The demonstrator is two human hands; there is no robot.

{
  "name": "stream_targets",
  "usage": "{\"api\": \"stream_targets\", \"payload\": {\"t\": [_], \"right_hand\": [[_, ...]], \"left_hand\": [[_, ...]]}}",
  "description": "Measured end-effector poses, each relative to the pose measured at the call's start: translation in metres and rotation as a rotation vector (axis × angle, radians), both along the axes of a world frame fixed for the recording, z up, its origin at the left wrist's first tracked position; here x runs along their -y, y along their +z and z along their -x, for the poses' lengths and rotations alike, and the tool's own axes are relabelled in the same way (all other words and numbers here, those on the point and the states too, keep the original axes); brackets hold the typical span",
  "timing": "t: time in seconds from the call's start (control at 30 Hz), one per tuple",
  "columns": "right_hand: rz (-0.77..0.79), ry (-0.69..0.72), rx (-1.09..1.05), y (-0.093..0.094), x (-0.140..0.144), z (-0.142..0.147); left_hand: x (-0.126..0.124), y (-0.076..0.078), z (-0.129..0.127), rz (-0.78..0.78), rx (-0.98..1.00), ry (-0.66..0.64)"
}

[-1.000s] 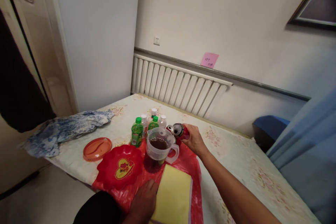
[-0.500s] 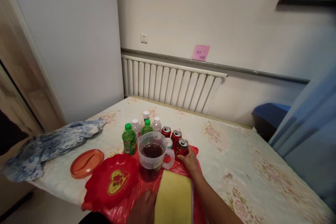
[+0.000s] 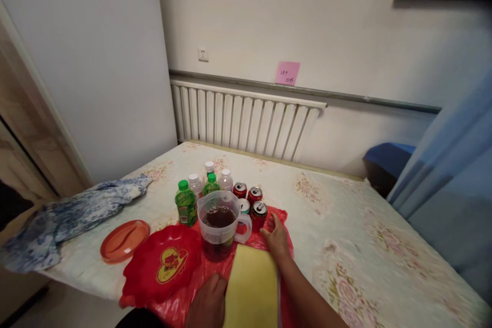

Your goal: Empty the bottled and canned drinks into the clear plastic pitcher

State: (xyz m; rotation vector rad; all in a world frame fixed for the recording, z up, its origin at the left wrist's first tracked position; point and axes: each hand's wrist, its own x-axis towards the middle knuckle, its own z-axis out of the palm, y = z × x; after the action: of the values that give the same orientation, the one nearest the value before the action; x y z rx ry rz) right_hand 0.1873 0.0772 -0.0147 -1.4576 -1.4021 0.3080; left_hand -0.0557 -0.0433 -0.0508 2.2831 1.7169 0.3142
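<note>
Right hand [image 3: 277, 238] lies loose, fingers spread, clamped on nothing, just beside the nearest red drink can [image 3: 259, 214], which stands upright by the clear jug [image 3: 220, 224]. Opened can: judged light, thin-walled, easily dented, slick; grip around mid-body. Left hand [image 3: 206, 306] rests flat beside the yellow pad [image 3: 252, 289], holding nothing.

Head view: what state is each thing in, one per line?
Pitcher: upright, part full of dark drink.
Red can: upright beside the pitcher, top opened.
Green bottles: upright, capped.
Red heart dish: empty.
Right hand: open, beside the can.
Left hand: flat beside the yellow pad.
</note>
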Motion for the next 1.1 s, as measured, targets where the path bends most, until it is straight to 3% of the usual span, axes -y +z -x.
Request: {"api": "stream_targets", "payload": {"t": [0.1, 0.3, 0.47, 0.6, 0.7, 0.87, 1.1], "right_hand": [[0.051, -0.02, -0.07, 0.0, 0.037, -0.012], [0.142, 0.041, -0.184, 0.003, 0.142, -0.016], [0.046, 0.06, -0.055, -0.026, 0.202, -0.016], [-0.021, 0.046, 0.062, -0.047, 0.219, -0.023], [-0.062, 0.047, 0.121, -0.048, 0.22, -0.024], [-0.103, 0.059, 0.163, -0.046, 0.219, -0.024], [-0.096, 0.056, 0.147, -0.047, 0.221, -0.024]], "left_hand": [[0.002, 0.005, -0.001, -0.025, 0.012, 0.004], [0.003, 0.017, -0.004, -0.079, 0.006, -0.011], [0.002, 0.023, -0.002, -0.111, -0.007, -0.023], [-0.003, 0.032, -0.014, -0.151, -0.024, -0.042], [-0.003, 0.036, -0.043, -0.197, -0.029, -0.155], [0.003, 0.026, -0.093, -0.173, -0.063, -0.291], [0.006, 0.011, -0.094, -0.141, -0.095, -0.297]]}}
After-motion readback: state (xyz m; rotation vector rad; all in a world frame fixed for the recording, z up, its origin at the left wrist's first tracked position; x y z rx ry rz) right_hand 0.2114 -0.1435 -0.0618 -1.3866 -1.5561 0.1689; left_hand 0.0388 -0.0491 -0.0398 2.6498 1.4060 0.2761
